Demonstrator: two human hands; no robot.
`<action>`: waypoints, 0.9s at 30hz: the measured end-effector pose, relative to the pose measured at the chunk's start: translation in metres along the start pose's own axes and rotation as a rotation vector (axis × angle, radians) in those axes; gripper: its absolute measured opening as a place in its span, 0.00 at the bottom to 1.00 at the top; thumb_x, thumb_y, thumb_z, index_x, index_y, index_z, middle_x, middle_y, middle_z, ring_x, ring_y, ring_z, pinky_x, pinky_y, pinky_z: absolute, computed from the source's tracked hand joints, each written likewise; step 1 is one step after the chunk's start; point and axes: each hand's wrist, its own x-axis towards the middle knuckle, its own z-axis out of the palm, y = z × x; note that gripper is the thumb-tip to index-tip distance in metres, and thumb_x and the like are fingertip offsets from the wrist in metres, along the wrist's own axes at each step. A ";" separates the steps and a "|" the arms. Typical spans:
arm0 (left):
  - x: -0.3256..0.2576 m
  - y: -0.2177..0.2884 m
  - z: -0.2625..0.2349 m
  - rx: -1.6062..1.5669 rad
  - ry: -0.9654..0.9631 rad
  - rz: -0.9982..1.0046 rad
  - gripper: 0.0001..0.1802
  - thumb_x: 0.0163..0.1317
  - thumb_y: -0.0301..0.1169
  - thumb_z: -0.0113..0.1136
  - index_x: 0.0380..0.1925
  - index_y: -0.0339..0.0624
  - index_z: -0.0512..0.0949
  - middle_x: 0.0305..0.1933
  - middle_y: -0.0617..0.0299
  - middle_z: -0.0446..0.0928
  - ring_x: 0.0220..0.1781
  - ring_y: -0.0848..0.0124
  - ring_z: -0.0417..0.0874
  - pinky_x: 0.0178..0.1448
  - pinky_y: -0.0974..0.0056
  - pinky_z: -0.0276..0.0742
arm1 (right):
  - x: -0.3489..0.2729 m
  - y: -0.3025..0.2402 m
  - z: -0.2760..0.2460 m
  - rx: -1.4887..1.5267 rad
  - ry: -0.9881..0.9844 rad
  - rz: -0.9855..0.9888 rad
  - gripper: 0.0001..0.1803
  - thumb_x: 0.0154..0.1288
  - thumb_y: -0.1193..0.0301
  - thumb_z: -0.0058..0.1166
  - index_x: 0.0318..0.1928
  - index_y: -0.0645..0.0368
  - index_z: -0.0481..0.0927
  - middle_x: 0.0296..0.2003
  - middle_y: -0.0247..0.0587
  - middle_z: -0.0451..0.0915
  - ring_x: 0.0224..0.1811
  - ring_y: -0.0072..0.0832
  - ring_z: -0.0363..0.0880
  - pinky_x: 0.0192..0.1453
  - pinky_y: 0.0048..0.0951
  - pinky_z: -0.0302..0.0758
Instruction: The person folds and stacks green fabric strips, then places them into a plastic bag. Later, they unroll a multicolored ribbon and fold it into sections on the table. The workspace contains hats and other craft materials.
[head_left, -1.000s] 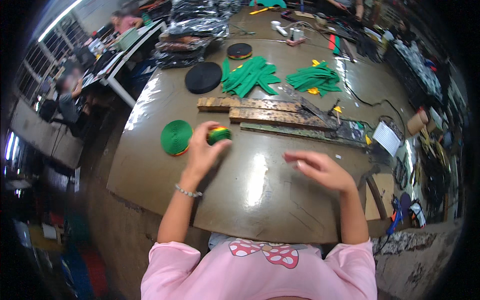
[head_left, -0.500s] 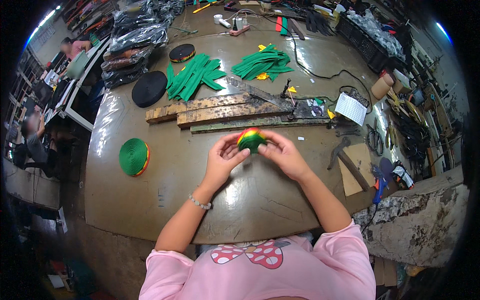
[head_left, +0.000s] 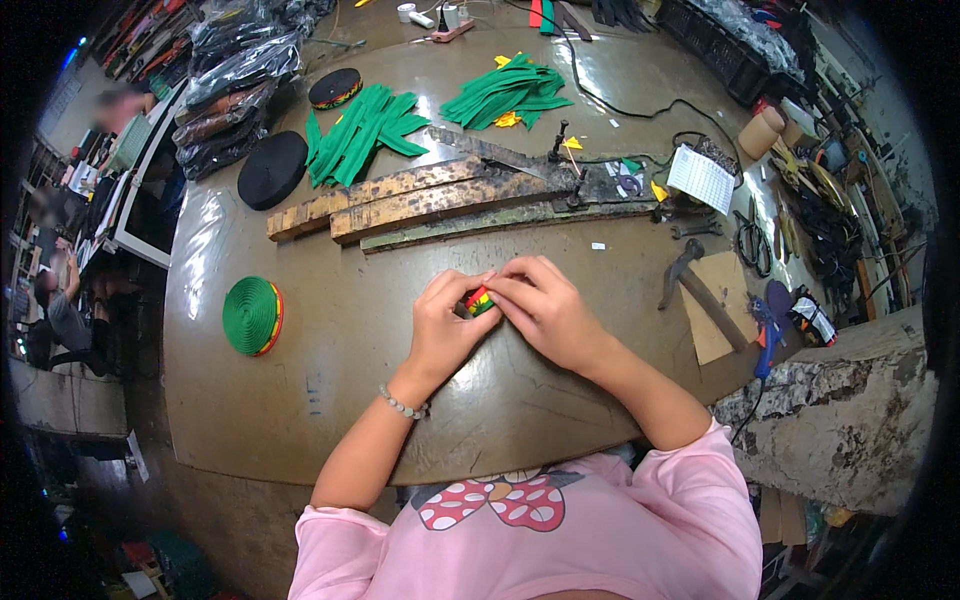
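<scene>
A small coiled roll of red, yellow and green webbing sits between my hands above the table, mostly covered by fingers. My left hand is wrapped round its left side. With thumb and fingertips pressed together, my right hand pinches the roll's upper right edge. To the left, a larger green roll of webbing with a striped edge lies on the table. Beyond my hands lies a set of worn wooden bars joined to a dark metal blade.
Green strips and another green pile lie farther back, near black rolls. On the right are a hammer, scissors, a blue glue gun and a paper sheet. A black cable crosses the back.
My hands have drawn closer together and turned the roll, so more of it is covered. My right hand has shifted to a fingertip pinch. The whole view has shifted slightly.
</scene>
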 end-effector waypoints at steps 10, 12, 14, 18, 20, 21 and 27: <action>0.001 0.000 0.006 -0.225 -0.067 -0.069 0.13 0.51 0.25 0.66 0.39 0.35 0.81 0.35 0.58 0.78 0.36 0.73 0.76 0.41 0.71 0.73 | -0.002 0.013 -0.015 -0.059 -0.056 0.063 0.12 0.50 0.83 0.47 0.38 0.66 0.74 0.38 0.49 0.73 0.44 0.44 0.72 0.50 0.38 0.71; 0.001 0.001 0.007 -0.183 -0.063 -0.071 0.13 0.52 0.24 0.66 0.39 0.35 0.81 0.34 0.58 0.78 0.32 0.74 0.76 0.38 0.72 0.73 | -0.005 0.023 -0.011 -0.048 -0.057 0.040 0.11 0.50 0.83 0.47 0.37 0.66 0.73 0.38 0.49 0.73 0.45 0.45 0.72 0.50 0.38 0.70; 0.001 0.002 0.008 -0.158 -0.066 -0.087 0.12 0.52 0.24 0.65 0.38 0.35 0.81 0.33 0.58 0.78 0.31 0.75 0.76 0.37 0.72 0.73 | -0.004 0.028 -0.005 -0.026 -0.005 0.031 0.08 0.53 0.81 0.47 0.37 0.66 0.73 0.36 0.49 0.74 0.42 0.46 0.73 0.49 0.39 0.71; 0.001 -0.002 0.006 -0.208 -0.066 -0.170 0.11 0.54 0.25 0.64 0.37 0.33 0.81 0.32 0.59 0.77 0.31 0.76 0.76 0.37 0.73 0.73 | 0.009 0.030 -0.026 0.068 0.186 0.162 0.05 0.61 0.76 0.49 0.34 0.65 0.76 0.33 0.49 0.76 0.37 0.42 0.76 0.45 0.37 0.73; 0.002 -0.006 0.004 -0.261 -0.085 -0.234 0.11 0.56 0.26 0.63 0.38 0.32 0.80 0.34 0.60 0.77 0.33 0.77 0.76 0.39 0.73 0.73 | 0.019 0.038 -0.065 0.049 0.438 0.316 0.07 0.62 0.72 0.52 0.36 0.63 0.79 0.33 0.48 0.78 0.36 0.37 0.77 0.43 0.34 0.73; 0.002 -0.008 0.003 -0.296 -0.091 -0.250 0.11 0.57 0.26 0.62 0.39 0.32 0.80 0.35 0.61 0.77 0.34 0.78 0.76 0.40 0.74 0.73 | 0.021 0.049 -0.094 0.066 0.542 0.412 0.08 0.61 0.70 0.53 0.37 0.62 0.80 0.33 0.47 0.79 0.36 0.35 0.78 0.43 0.32 0.73; 0.003 -0.017 0.003 -0.429 -0.137 -0.291 0.14 0.59 0.28 0.61 0.43 0.32 0.78 0.38 0.63 0.75 0.37 0.79 0.75 0.43 0.74 0.72 | 0.013 0.153 -0.209 -0.596 0.535 0.421 0.06 0.55 0.71 0.58 0.32 0.59 0.84 0.33 0.44 0.79 0.36 0.37 0.78 0.43 0.34 0.73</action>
